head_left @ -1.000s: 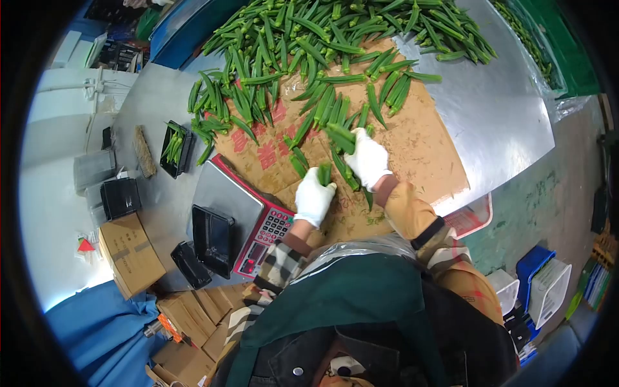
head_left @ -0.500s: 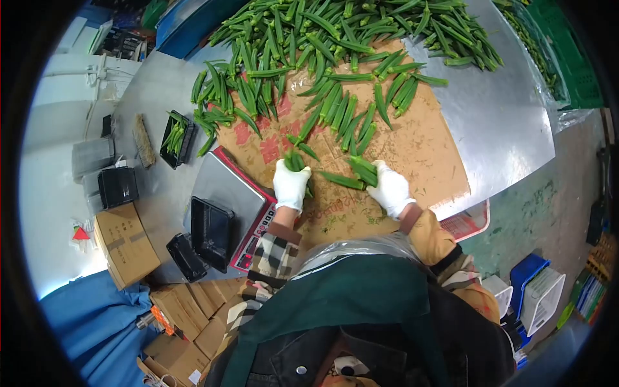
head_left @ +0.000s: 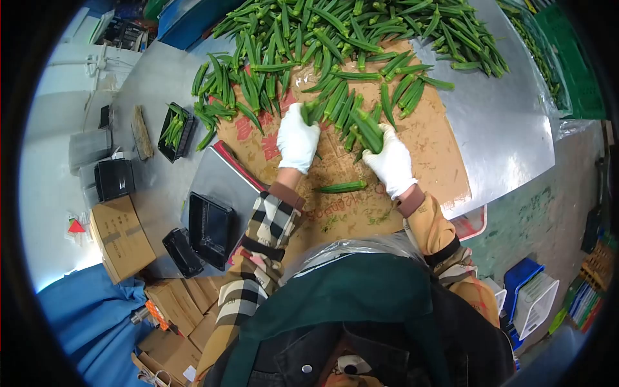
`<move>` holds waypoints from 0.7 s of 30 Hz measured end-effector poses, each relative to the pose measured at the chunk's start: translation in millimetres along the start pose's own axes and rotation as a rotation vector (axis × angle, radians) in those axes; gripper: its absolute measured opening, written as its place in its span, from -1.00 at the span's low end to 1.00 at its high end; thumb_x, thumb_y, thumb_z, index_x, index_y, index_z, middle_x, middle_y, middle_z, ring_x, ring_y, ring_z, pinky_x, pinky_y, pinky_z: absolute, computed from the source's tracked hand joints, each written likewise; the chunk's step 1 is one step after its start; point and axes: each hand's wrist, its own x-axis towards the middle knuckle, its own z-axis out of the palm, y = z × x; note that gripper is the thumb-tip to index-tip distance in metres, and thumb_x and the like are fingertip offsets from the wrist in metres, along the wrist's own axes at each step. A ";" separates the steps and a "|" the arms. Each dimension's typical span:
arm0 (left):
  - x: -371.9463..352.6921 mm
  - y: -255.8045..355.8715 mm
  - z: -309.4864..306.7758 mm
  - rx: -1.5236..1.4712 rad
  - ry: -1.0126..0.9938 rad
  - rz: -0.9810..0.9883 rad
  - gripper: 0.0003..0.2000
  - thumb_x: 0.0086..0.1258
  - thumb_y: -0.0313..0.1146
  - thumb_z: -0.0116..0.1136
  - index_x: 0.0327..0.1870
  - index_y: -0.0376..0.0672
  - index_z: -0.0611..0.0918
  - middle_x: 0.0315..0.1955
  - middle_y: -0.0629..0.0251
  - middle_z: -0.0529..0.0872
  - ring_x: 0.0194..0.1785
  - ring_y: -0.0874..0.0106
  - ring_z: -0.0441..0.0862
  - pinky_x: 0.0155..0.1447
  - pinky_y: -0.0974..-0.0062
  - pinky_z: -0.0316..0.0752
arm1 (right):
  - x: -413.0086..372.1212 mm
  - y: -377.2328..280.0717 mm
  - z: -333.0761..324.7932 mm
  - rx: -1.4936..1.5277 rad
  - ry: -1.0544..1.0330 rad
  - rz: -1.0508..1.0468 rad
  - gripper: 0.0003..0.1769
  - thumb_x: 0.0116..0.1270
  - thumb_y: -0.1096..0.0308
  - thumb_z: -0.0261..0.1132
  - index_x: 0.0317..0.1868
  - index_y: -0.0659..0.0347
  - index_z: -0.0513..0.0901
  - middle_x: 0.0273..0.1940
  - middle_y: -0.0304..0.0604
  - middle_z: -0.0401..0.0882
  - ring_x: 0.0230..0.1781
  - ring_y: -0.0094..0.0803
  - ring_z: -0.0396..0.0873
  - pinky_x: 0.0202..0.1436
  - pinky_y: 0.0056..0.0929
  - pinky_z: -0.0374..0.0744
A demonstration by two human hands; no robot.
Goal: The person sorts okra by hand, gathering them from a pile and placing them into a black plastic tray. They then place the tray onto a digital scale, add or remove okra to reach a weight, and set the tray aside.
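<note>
A big heap of okra (head_left: 335, 39) covers the far side of the cardboard sheet (head_left: 425, 155). My left hand (head_left: 298, 138), in a white glove, has its fingers closed around okra at the near edge of the heap. Several okra pods (head_left: 368, 131) are gripped in my gloved right hand (head_left: 390, 161), their tips pointing away from me. Between and below my hands a single okra pod (head_left: 342, 187) lies alone on the cardboard. Loose pods in a rough row sit just beyond both hands.
Left of the cardboard stands a scale (head_left: 225, 174) with an empty black tray (head_left: 209, 222) on it. Another black tray (head_left: 175, 132) holds okra. A brush-like block (head_left: 141, 133) lies beside it. A green crate (head_left: 570, 61) is at the far right.
Both hands have moved away from my body toward the okra heap, the right one carrying its pods. The single pod stays behind on the cardboard.
</note>
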 end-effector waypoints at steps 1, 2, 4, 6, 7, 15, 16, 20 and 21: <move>0.9 -1.4 7.2 0.109 -0.058 0.013 -0.61 0.18 -0.35 0.36 0.02 -0.15 0.53 -0.12 0.02 0.70 -0.04 0.01 0.67 0.02 0.09 0.55 | 2.5 0.1 -7.0 0.038 0.015 0.034 -0.31 0.10 0.21 0.43 0.27 0.17 0.47 -0.13 0.10 0.74 -0.11 0.05 0.72 -0.01 -0.13 0.66; 0.7 -3.0 14.1 0.196 -0.135 -0.014 -0.62 0.19 -0.35 0.36 0.02 -0.14 0.53 -0.15 0.03 0.70 -0.05 0.01 0.68 0.01 0.09 0.55 | 5.5 6.1 -10.5 0.077 0.039 0.024 -0.29 0.10 0.20 0.43 0.28 0.18 0.46 -0.12 0.10 0.75 -0.10 0.05 0.72 -0.01 -0.14 0.66; 0.7 -7.4 25.9 0.306 -0.192 -0.012 -0.62 0.19 -0.34 0.36 0.02 -0.13 0.53 -0.20 0.03 0.71 -0.09 0.02 0.69 -0.01 0.09 0.56 | 13.1 21.1 -16.2 0.114 0.073 0.030 -0.26 0.08 0.21 0.46 0.30 0.20 0.46 -0.10 0.09 0.76 -0.09 0.04 0.73 0.00 -0.16 0.66; 2.2 -8.1 28.7 0.357 -0.152 0.046 -0.61 0.19 -0.34 0.36 0.02 -0.12 0.52 -0.24 0.04 0.72 -0.11 0.03 0.70 -0.03 0.09 0.56 | 16.1 26.2 -18.0 0.150 0.084 0.078 -0.29 0.09 0.31 0.46 0.28 0.28 0.48 -0.08 0.07 0.76 -0.08 -0.08 0.74 0.03 -0.24 0.65; 1.2 -7.1 26.2 0.316 -0.132 0.036 -0.60 0.18 -0.34 0.37 0.03 -0.12 0.52 -0.26 0.03 0.72 -0.12 0.02 0.70 -0.03 0.09 0.57 | 16.9 27.5 -18.8 0.171 0.089 0.100 -0.31 0.10 0.36 0.47 0.27 0.31 0.48 -0.08 0.06 0.76 -0.07 -0.14 0.75 0.04 -0.29 0.65; -68.8 17.8 -39.4 -0.009 -0.174 0.346 -0.55 0.12 -0.46 0.38 0.09 -0.11 0.57 -0.18 0.03 0.73 -0.11 0.03 0.67 -0.02 0.12 0.55 | 20.9 28.6 -14.0 0.585 0.099 -0.024 -0.36 0.16 0.54 0.44 0.27 0.41 0.48 -0.07 -0.15 0.73 -0.12 -0.44 0.68 0.00 -0.48 0.63; -84.5 20.4 -38.4 0.026 -0.247 0.393 -0.53 0.11 -0.47 0.39 0.11 -0.12 0.57 -0.18 0.07 0.73 -0.10 0.06 0.67 0.01 0.16 0.55 | 20.9 20.6 -23.4 0.640 0.072 -0.001 -0.38 0.17 0.56 0.42 0.27 0.41 0.48 -0.06 -0.17 0.72 -0.12 -0.48 0.66 0.00 -0.51 0.62; -131.2 22.7 -6.1 0.062 -0.321 0.567 -0.48 0.07 -0.48 0.40 0.15 -0.17 0.59 -0.15 0.10 0.72 -0.06 0.11 0.67 0.00 0.19 0.53 | 18.8 19.0 -31.6 0.805 0.009 0.035 -0.45 0.18 0.58 0.41 0.22 0.40 0.52 -0.09 -0.18 0.72 -0.13 -0.57 0.63 -0.04 -0.53 0.62; -133.0 17.4 0.7 0.072 -0.355 0.533 -0.48 0.07 -0.49 0.37 0.15 -0.17 0.58 -0.15 0.12 0.71 -0.05 0.13 0.65 0.02 0.19 0.50 | 14.9 18.6 -34.8 0.835 0.005 0.037 -0.45 0.17 0.59 0.41 0.20 0.41 0.52 -0.11 -0.18 0.72 -0.15 -0.57 0.63 -0.06 -0.53 0.63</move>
